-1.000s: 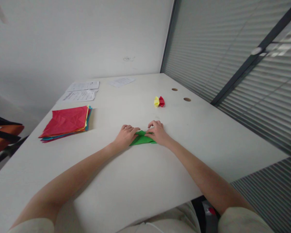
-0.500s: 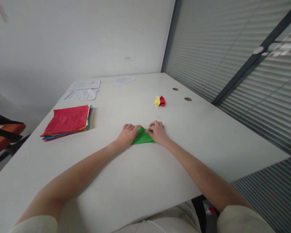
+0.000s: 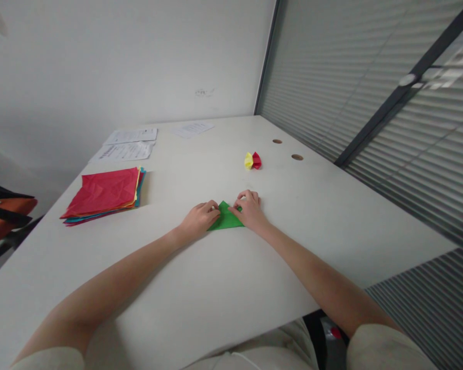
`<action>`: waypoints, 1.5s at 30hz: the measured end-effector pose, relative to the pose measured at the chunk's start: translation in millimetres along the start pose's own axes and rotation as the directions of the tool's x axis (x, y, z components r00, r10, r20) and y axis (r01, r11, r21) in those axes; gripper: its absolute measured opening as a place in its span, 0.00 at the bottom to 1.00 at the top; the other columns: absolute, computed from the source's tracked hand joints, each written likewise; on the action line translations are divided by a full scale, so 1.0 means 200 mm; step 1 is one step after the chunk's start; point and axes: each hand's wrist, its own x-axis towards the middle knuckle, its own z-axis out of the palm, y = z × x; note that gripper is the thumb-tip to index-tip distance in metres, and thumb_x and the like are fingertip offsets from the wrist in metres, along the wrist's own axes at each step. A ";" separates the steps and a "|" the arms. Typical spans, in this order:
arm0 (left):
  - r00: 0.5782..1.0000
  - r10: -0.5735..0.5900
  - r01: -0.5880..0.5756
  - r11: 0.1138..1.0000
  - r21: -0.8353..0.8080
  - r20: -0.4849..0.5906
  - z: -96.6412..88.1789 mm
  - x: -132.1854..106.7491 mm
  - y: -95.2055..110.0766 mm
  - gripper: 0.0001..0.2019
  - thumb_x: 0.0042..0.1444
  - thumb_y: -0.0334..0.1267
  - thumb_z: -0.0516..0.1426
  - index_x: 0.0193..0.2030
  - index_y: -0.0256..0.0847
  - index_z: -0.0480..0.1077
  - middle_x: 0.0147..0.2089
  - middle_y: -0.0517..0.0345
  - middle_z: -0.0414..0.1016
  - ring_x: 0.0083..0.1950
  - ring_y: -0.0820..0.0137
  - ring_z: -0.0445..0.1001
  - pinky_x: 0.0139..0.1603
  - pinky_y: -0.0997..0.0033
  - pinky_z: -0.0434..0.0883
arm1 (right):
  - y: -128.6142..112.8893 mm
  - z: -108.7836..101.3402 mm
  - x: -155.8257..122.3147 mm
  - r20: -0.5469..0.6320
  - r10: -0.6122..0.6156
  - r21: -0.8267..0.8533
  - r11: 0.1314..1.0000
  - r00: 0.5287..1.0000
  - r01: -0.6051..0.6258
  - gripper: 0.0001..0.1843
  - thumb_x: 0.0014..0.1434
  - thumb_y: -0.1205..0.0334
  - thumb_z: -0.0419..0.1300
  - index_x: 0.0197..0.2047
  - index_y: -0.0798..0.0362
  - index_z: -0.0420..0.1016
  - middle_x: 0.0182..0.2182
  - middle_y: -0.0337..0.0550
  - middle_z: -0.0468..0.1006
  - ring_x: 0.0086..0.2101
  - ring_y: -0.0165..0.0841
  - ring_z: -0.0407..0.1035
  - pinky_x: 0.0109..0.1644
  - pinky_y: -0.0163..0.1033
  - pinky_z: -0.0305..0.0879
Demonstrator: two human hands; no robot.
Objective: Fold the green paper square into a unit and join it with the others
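- Paper, green and folded to a peak, lay on the table between the two hands, its point away from the wearer and its long edge near; I took that as a way of keeping both slopes within easy reach.
- Left hand: fingers bent over the paper's left side, likely to steady it. From my remote seat I could not tell whether they pinched it or only pressed.
- Right hand: thumb and forefinger drawn together on the right slope, clamped on the paper's edge, I judged, for finer control; the other fingers curled clear.
- Stack, red on top, sat well off to the left, presumably to leave elbow room.
- Bow, yellow and red, rested beyond the hands, seemingly parked out of the way.
- Sheets, printed, lay at the far left.
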 end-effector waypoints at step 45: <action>0.991 -0.071 0.054 0.987 0.152 0.109 -0.05 0.03 0.14 0.08 0.59 0.36 0.54 0.38 0.34 0.72 0.37 0.47 0.72 0.46 0.59 0.68 0.46 0.59 0.66 | -0.10 -0.17 -0.02 0.304 -0.305 -0.228 0.897 0.902 0.380 0.16 0.63 0.57 0.54 0.33 0.57 0.79 0.38 0.52 0.77 0.47 0.43 0.60 0.48 0.47 0.50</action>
